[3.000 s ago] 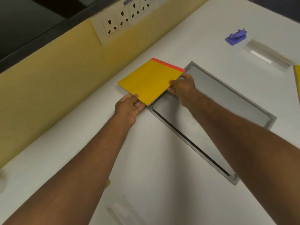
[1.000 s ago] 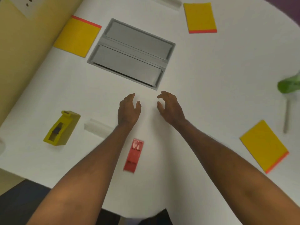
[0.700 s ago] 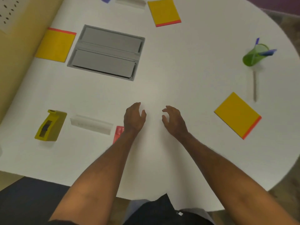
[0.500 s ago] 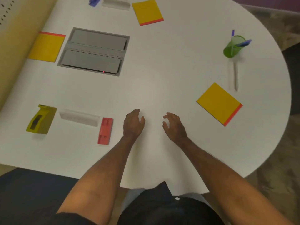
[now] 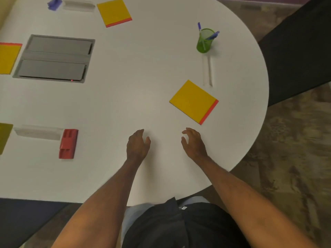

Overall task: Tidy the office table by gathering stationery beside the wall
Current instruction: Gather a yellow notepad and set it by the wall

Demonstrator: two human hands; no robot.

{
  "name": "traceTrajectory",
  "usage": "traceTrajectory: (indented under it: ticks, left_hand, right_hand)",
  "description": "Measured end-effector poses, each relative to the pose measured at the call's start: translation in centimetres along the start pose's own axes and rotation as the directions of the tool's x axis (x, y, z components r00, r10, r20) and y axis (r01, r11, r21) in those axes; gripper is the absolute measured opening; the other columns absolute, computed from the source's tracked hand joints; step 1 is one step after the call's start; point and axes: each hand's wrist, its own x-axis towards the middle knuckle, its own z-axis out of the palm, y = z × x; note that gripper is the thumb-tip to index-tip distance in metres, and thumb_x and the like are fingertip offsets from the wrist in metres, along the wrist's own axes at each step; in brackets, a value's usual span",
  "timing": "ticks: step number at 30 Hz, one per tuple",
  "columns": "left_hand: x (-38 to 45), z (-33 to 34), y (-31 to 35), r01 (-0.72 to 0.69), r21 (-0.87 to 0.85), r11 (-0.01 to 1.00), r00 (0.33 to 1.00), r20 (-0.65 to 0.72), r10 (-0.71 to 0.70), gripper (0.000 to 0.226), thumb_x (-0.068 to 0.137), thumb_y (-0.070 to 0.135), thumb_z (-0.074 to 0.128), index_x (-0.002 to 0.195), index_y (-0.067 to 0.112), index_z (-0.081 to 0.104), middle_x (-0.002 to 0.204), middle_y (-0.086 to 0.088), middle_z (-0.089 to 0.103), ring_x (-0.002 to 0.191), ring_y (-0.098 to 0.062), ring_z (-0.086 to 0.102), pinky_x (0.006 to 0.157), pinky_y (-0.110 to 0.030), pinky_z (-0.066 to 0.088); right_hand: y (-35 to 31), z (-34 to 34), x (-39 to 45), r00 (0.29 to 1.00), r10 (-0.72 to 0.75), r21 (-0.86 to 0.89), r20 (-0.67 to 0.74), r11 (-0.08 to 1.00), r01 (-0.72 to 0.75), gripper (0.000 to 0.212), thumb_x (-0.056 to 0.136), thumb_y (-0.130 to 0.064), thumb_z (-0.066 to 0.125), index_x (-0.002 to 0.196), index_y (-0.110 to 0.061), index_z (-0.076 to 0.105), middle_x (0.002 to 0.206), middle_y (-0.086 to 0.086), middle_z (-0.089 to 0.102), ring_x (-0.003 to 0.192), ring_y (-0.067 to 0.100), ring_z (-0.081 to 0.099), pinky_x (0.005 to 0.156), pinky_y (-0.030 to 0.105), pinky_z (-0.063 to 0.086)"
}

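A pen (image 5: 207, 71) blurs near the desk's (image 5: 143, 86) right edge; your left grip (image 5: 137, 146) and right grip (image 5: 194, 144) hover loose-fingered, empty.

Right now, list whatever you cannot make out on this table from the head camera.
- Olive-yellow object, head view: cut off by the left edge, so its kind is unclear.
- Yellow pad by the wall: partly cut off by the left edge.
- Pale stick below the green pen cup: motion blur doubles it; pen or pencil unclear.
- Purple item and clear box at the far end: blurred.
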Motion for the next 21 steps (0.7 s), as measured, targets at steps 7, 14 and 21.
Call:
traceTrajectory:
  ticks: [7,14,21]
  left_hand:
    - [3.1,2.6,4.7,-0.083,0.0,0.997,0.996,0.022,0.083,0.052,0.101,0.03,0.054,0.149,0.009,0.046,0.154,-0.007,0.047,0.141,-0.031,0.04,0.115,-0.042,0.034]
    - [9.2,4.7,9.6,-0.135,0.017,0.991,0.984,0.117,0.132,0.053,0.102,0.03,0.053,0.15,0.01,0.044,0.154,-0.008,0.046,0.141,-0.03,0.041,0.115,-0.041,0.033]
    - [14.5,4.8,13.2,-0.206,0.002,0.979,0.968,0.145,0.204,0.055,0.103,0.032,0.053,0.149,0.006,0.043,0.151,-0.013,0.048,0.138,-0.034,0.043,0.113,-0.043,0.034]
  right_hand:
    - [5.1,-2.5,2.3,0.987,0.118,0.072,-0.108,0.991,-0.11,0.024,0.101,-0.023,0.057,0.124,-0.019,0.06,0.143,0.0,0.055,0.136,0.019,0.045,0.099,0.031,0.049]
    - [8.1,-4.0,7.1,0.928,0.336,0.223,-0.158,0.928,-0.298,0.03,0.101,-0.018,0.057,0.13,-0.014,0.06,0.139,0.005,0.058,0.131,0.021,0.052,0.098,0.022,0.043]
    - [7.1,-5.5,12.3,0.851,0.504,0.452,-0.15,0.8,-0.394,0.042,0.103,-0.024,0.055,0.143,-0.014,0.05,0.146,0.008,0.052,0.134,0.023,0.051,0.11,0.039,0.047]
